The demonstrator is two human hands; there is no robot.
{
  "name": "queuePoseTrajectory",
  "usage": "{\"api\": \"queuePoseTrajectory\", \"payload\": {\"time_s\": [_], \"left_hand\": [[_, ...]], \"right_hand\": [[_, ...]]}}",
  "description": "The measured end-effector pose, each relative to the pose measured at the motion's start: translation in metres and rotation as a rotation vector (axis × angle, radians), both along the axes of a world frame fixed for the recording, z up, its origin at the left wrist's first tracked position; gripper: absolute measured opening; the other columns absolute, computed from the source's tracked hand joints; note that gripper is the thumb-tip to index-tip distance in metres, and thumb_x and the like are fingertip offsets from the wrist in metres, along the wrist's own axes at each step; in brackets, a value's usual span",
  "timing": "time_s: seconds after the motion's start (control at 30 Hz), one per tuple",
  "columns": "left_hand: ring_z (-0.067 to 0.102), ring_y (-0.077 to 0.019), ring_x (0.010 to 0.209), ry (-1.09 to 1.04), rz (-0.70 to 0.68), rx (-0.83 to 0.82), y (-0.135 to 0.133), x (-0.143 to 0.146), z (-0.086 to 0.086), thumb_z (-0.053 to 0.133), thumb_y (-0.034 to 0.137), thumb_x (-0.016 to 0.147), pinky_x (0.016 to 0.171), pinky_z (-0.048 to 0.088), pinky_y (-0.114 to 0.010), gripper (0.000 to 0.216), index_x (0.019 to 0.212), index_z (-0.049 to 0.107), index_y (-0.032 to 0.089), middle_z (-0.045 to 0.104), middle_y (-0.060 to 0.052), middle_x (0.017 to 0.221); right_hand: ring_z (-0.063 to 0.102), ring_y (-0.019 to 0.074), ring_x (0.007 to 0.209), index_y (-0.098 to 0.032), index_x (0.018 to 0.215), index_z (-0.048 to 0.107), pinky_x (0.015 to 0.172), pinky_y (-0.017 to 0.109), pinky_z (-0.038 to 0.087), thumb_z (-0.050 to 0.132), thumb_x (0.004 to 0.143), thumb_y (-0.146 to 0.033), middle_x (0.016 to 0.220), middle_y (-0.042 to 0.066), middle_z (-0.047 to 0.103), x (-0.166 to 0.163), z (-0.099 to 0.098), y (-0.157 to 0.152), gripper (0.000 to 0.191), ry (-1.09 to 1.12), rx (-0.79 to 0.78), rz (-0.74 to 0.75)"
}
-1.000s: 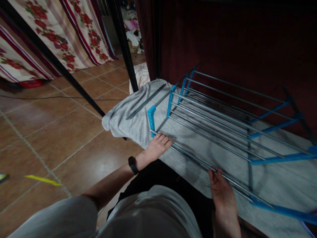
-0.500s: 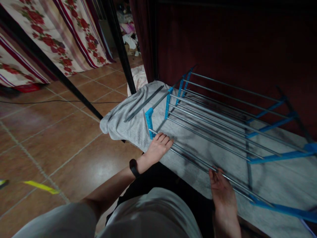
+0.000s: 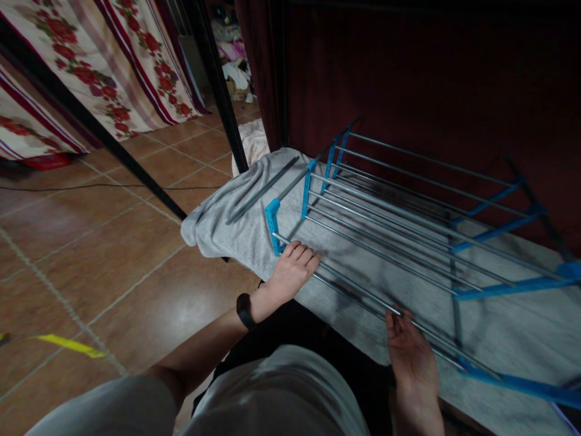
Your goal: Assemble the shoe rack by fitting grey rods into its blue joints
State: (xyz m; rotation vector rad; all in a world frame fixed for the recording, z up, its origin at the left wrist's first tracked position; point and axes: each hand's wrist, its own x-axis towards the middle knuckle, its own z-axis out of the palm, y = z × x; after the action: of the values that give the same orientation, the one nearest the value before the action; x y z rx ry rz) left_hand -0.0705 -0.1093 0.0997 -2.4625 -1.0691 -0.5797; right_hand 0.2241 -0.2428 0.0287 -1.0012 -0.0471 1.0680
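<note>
A rack of grey metal rods [image 3: 390, 224] joined by blue plastic side pieces [image 3: 273, 221] lies on a grey cloth [image 3: 236, 224] spread over a low surface. My left hand [image 3: 293, 272] is wrapped over the nearest rod close to its left blue end. My right hand [image 3: 411, 354] curls around the same rod further right, fingers closed on it. A black band sits on my left wrist [image 3: 244, 310]. Two loose dark rods [image 3: 263, 189] lie on the cloth left of the rack.
Brown tiled floor [image 3: 113, 254] spreads to the left, with a yellow strip [image 3: 68, 344] and a black cable on it. Black frame poles [image 3: 218, 79] and floral curtains [image 3: 113, 60] stand behind. A dark red curtain [image 3: 408, 79] hangs behind the rack.
Both hands stay on the nearest rod. The view has shifted slightly, and the rack's left end sits a little higher and further left.
</note>
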Motion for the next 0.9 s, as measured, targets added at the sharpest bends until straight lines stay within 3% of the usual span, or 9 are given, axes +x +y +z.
{"api": "queuePoseTrajectory", "payload": {"time_s": [0.4, 0.6, 0.9], "left_hand": [[0.063, -0.0213, 0.106, -0.025, -0.008, -0.071, 0.005, -0.001, -0.014, 0.05, 0.01, 0.099, 0.106, 0.046, -0.042, 0.032, 0.125, 0.064, 0.021, 0.071, -0.007, 0.109], [0.062, -0.0211, 0.107, -0.029, -0.028, -0.079, 0.008, -0.003, -0.027, 0.048, 0.011, 0.1, 0.107, 0.044, -0.041, 0.033, 0.128, 0.063, 0.019, 0.071, -0.007, 0.109], [0.061, -0.0213, 0.107, 0.024, -0.035, -0.183, 0.012, -0.005, -0.045, 0.051, 0.01, 0.098, 0.102, 0.045, -0.039, 0.036, 0.132, 0.06, 0.019, 0.069, -0.006, 0.109]], "right_hand": [[0.073, 0.0106, 0.091, -0.025, 0.082, 0.076, 0.096, 0.028, 0.061, 0.089, 0.068, -0.018, 0.086, -0.006, 0.078, -0.002, 0.001, 0.003, 0.021, -0.016, -0.006, 0.0], [0.073, 0.0104, 0.089, -0.026, 0.084, 0.076, 0.102, 0.032, 0.058, 0.088, 0.07, -0.019, 0.085, -0.006, 0.077, -0.001, -0.007, 0.003, 0.02, -0.052, -0.015, 0.008], [0.073, 0.0134, 0.091, -0.025, 0.081, 0.075, 0.096, 0.033, 0.061, 0.086, 0.069, -0.021, 0.09, -0.003, 0.077, 0.001, -0.023, 0.005, 0.017, -0.14, 0.0, 0.004]]}}
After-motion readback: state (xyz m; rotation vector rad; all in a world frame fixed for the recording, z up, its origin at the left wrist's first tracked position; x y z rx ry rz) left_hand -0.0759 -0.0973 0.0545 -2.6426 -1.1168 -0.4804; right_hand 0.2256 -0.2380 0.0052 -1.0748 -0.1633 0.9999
